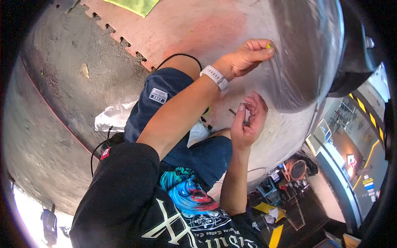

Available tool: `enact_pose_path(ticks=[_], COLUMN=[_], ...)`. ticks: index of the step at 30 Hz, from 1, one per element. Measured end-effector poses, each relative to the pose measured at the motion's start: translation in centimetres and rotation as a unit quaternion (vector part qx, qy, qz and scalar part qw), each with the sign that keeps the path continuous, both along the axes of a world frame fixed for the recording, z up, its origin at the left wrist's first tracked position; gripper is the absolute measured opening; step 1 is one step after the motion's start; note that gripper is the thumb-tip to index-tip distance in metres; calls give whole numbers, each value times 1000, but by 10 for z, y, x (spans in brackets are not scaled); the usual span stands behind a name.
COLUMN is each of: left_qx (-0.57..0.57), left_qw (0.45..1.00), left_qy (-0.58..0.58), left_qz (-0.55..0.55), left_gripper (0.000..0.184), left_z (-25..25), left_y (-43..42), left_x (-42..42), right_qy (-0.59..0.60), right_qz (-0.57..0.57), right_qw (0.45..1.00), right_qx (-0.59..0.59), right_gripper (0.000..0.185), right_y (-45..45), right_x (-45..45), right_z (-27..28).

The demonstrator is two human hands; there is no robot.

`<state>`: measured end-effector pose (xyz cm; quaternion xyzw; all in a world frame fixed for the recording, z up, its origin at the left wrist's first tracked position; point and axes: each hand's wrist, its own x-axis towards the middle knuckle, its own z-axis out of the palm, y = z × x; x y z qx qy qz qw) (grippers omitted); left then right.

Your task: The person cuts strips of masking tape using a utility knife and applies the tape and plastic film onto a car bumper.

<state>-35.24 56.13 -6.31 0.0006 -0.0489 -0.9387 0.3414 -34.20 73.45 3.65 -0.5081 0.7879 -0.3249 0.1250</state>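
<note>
My left hand [252, 57], with a white watch on its wrist, reaches to the edge of clear plastic film [289, 89] over a dark rounded surface. Its thumb and index finger pinch a small yellow-green piece [269, 46] at the film's gathered edge. Below it, my right hand [249, 122] is raised with curled fingers, apart from the film. A thin dark piece [232, 111] sticks out beside its thumb; what the fingers hold is mostly hidden.
Pink interlocking mats [182, 27] lie on the grey floor [62, 82], with a yellow-green cloth [136, 5] at the top. White plastic [113, 117] lies beside my bent legs. Tools and equipment [285, 182] stand at the lower right, near yellow-black markings.
</note>
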Motion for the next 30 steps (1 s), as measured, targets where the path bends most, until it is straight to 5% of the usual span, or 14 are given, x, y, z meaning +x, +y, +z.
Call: enact_pose_path(ticks=[7,11,13,15,16,18,19,21,23,25,27,28,30], left_qx=[28,40,49,77,-45,-33,-3,-121,-294,-635,-712,-725,-829], left_qw=[999,999,997,967,970,948,918,828,792,514,405,391,247], left_qy=[6,2,-53,-244,-224,-296,-367,-542,-533,-575,-549,-543,-494], left_qz=[27,1,-26,19,80,110,150,81,52,-40,-168,-164,-88], left_gripper=[10,17,36,58,69,54,40,53,45,42,42,42,44], left_z=[2,-43,-53,-32,-9,10,14,4,-25,-31,-24,-30,-50], left_y=[4,1,-8,1,7,24,33,64,124,167,211,221,238], left_x=[4,2,7,15,28,42,48,65,73,86,93,97,101], right_qy=[6,30,8,-16,54,120,141,148,195,206,215,156,86], right_qz=[-22,-29,-63,-92,-89,-103,-118,-150,-134,-159,-182,-189,-206], right_qw=[999,997,996,994,990,980,960,934,915,909,904,908,910], right_qx=[35,67,63,54,95,118,211,290,328,325,322,341,349], right_gripper=[40,40,43,46,48,51,53,55,53,40,29,29,30], right_y=[46,85,106,135,155,182,191,218,249,254,253,249,251], right_x=[2,2,2,-8,-19,-44,-57,-91,-124,-126,-127,-130,-135], right_z=[6,3,-3,-18,-30,-37,-38,-60,-110,-110,-104,-99,-108])
